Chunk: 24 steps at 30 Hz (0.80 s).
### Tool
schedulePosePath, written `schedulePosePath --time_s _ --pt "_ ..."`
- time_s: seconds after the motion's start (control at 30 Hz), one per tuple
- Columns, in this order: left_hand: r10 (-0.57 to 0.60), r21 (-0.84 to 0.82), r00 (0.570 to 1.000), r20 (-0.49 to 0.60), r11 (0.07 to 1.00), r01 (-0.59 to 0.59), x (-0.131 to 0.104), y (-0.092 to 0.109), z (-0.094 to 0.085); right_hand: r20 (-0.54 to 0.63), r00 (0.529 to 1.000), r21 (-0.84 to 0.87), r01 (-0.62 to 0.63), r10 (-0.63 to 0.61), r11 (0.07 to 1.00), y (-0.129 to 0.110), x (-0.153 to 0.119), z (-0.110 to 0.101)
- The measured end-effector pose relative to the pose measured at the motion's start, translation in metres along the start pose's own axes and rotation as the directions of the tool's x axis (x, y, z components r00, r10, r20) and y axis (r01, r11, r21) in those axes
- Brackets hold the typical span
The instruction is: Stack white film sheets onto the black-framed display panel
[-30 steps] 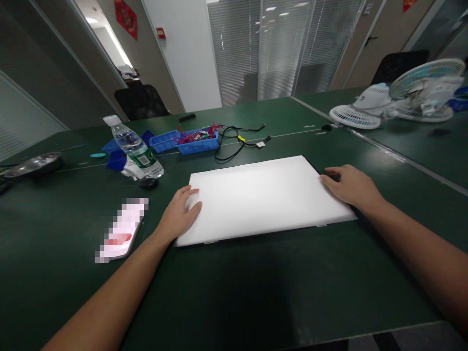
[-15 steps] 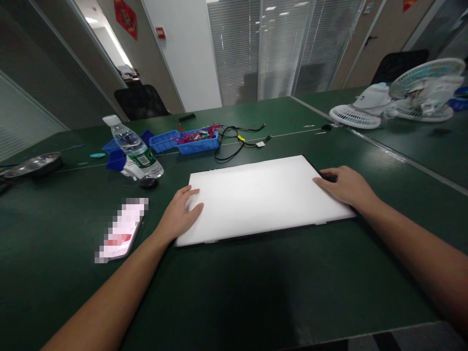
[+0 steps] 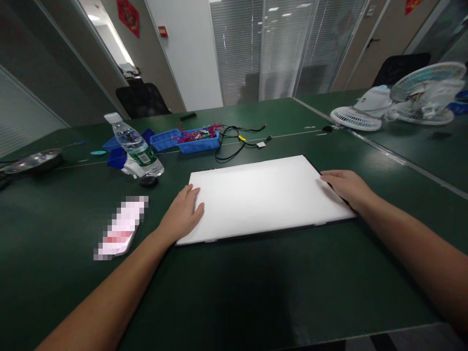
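A flat white rectangular panel (image 3: 256,197) with thin dark edges lies on the green table, its surface bright and blank. My left hand (image 3: 182,212) rests over the panel's left edge, fingers and thumb apart, the tips touching the white face. Against the right edge lies my right hand (image 3: 347,186), its fingers stretched out and its thumb side touching the white surface. The undersides of both hands are hidden. Small light tabs show along the panel's near edge.
Left of the panel lie a phone (image 3: 122,226) and a black computer mouse (image 3: 148,181), with a water bottle (image 3: 137,148) behind. Farther back are a blue tray (image 3: 199,146) of red wires and a black cable (image 3: 228,158). White fan parts (image 3: 373,105) stand at the far right.
My right hand has shifted slightly right, its fingers now straighter; the dark thing under it no longer shows. My left hand and the panel stay nearly in place.
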<state>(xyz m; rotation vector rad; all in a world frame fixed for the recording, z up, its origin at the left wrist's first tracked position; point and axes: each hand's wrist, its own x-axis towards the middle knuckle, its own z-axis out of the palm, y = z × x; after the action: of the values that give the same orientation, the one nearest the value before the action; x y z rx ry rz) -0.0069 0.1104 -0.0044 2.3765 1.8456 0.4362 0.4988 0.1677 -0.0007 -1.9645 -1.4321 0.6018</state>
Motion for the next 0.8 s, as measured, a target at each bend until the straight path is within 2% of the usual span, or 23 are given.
schedulePosePath --time_s 0.1,0.27,0.4,0.53,0.63,0.7,0.77,0.8 --pt "0.000 0.028 1.000 0.031 1.000 -0.001 0.000 0.002 -0.001 0.067 0.992 0.277 -0.123 0.108 0.953 -0.007 -0.003 -0.009" --pt "0.015 0.028 0.999 0.033 0.999 -0.016 0.001 -0.002 0.001 0.185 0.978 0.611 -0.190 0.096 0.768 -0.025 -0.018 -0.027" --pt "0.038 -0.001 0.999 0.022 0.999 -0.038 0.001 -0.009 0.004 0.175 0.982 0.724 -0.173 0.066 0.667 -0.034 -0.029 -0.027" --pt "0.020 0.005 1.000 0.004 1.000 -0.020 0.001 -0.004 -0.001 0.107 0.989 0.742 -0.146 0.100 0.654 -0.031 -0.027 -0.019" --pt "0.020 0.074 0.987 -0.159 0.997 -0.009 -0.004 0.018 -0.023 0.080 0.990 0.742 -0.137 0.116 0.657 -0.027 -0.021 -0.015" --pt "0.012 0.050 0.961 -0.275 0.999 0.002 -0.014 0.045 -0.045 0.075 0.990 0.740 -0.136 0.120 0.659 -0.027 -0.018 -0.016" --pt "-0.081 -0.121 0.945 -0.316 0.992 0.044 -0.032 0.079 -0.064 0.071 0.990 0.737 -0.134 0.121 0.662 -0.031 -0.019 -0.022" --pt "-0.137 -0.275 0.956 -0.258 0.959 0.064 -0.044 0.097 -0.069 0.067 0.990 0.731 -0.135 0.126 0.669 -0.033 -0.021 -0.027"
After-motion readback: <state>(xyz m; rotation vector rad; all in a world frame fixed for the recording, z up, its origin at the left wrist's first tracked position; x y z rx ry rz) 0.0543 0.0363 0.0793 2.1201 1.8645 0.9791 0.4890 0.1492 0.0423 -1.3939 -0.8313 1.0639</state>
